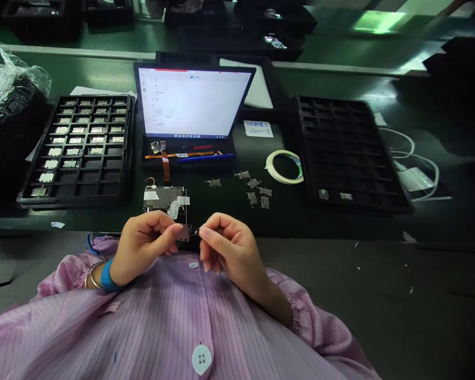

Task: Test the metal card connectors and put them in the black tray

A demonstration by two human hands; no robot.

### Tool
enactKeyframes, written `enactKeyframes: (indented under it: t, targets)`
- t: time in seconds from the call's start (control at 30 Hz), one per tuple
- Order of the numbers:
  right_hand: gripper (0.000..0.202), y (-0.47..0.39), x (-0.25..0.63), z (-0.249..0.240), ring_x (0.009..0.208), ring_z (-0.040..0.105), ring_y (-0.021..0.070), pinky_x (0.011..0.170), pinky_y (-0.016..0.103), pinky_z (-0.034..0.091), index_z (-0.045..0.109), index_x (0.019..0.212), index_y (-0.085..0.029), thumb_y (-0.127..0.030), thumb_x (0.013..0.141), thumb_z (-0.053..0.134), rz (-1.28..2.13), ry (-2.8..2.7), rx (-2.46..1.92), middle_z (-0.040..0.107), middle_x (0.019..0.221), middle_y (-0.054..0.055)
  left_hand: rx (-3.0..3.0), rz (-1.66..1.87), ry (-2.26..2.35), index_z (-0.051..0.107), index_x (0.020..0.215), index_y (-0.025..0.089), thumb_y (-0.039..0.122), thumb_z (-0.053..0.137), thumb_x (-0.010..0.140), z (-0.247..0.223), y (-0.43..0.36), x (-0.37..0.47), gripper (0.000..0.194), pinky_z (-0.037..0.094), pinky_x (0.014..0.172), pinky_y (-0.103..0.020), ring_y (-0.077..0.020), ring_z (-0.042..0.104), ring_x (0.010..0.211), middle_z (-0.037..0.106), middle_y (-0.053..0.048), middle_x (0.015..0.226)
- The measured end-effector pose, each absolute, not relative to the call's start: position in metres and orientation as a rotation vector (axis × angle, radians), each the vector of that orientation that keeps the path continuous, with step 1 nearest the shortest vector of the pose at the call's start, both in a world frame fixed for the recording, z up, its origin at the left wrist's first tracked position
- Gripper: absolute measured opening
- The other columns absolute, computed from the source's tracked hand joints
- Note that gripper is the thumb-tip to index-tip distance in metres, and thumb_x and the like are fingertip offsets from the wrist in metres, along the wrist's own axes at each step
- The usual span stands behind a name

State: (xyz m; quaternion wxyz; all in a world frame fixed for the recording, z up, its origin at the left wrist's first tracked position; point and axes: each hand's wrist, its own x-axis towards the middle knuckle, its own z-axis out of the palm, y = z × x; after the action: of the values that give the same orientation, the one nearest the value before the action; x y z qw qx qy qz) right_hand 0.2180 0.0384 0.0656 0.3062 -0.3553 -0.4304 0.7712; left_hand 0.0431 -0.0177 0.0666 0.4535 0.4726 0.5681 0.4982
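Between thumb and fingers, my left hand (pixel 148 240) holds a small flat metallic module (pixel 184 233) near the table's front edge. My right hand (pixel 229 245) is closed in a pinch at the module's right end, on a tiny dark piece too small to name. Just behind the hands lies a circuit board (pixel 164 198) with strips of white tape on it. An orange flex cable (pixel 166 166) runs from near this board toward a small camera-like board (pixel 157 147) at the laptop's base. Several small thin metal plates (pixel 254 183) lie loose to the right.
A laptop (pixel 193 103) stands open behind the board. On the left is a black compartment tray (pixel 79 148) partly filled with modules; another tray (pixel 348 153) is on the right. A tape roll (pixel 284 167), a handwritten label (pixel 258 129) and white cables (pixel 414 158) lie around.
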Motion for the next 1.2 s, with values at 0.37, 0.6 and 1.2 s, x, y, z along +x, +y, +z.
enactKeyframes:
  t: [0.37, 0.6, 1.2]
  targets:
    - [0.02, 0.0399, 0.219, 0.0616, 0.034, 0.055, 0.0081, 0.029, 0.013, 0.033, 0.055, 0.073, -0.018, -0.029, 0.084, 0.068, 2.077, -1.14, -0.909, 0.065, 0.05, -0.003, 1.183, 1.287, 1.372, 0.063, 0.072, 0.016, 0.025, 0.065, 0.089, 0.0654, -0.0179, 0.043, 0.019, 0.046, 0.04, -0.011, -0.0071, 0.059, 0.042, 0.065, 0.003, 0.052]
    - [0.019, 0.0412, 0.219, 0.0606, 0.034, 0.055, 0.0074, 0.029, 0.012, 0.033, 0.056, 0.073, -0.018, -0.028, 0.085, 0.067, 2.076, -1.147, -0.898, 0.065, 0.05, -0.003, 1.214, 1.281, 1.372, 0.064, 0.072, 0.016, 0.021, 0.065, 0.088, 0.066, -0.0146, 0.0423, 0.016, 0.046, 0.039, -0.009, -0.0061, 0.059, 0.041, 0.065, 0.004, 0.051]
    - [0.021, 0.0399, 0.2124, 0.0583, 0.045, 0.065, 0.0109, 0.035, 0.014, 0.045, 0.059, 0.079, -0.017, -0.033, 0.085, 0.071, 2.146, -1.084, -0.855, 0.07, 0.06, -0.001, 1.134, 1.279, 1.344, 0.062, 0.076, 0.017, 0.028, 0.063, 0.091, 0.0603, -0.0142, 0.0461, 0.019, 0.05, 0.042, -0.013, -0.0074, 0.06, 0.043, 0.067, 0.003, 0.055]
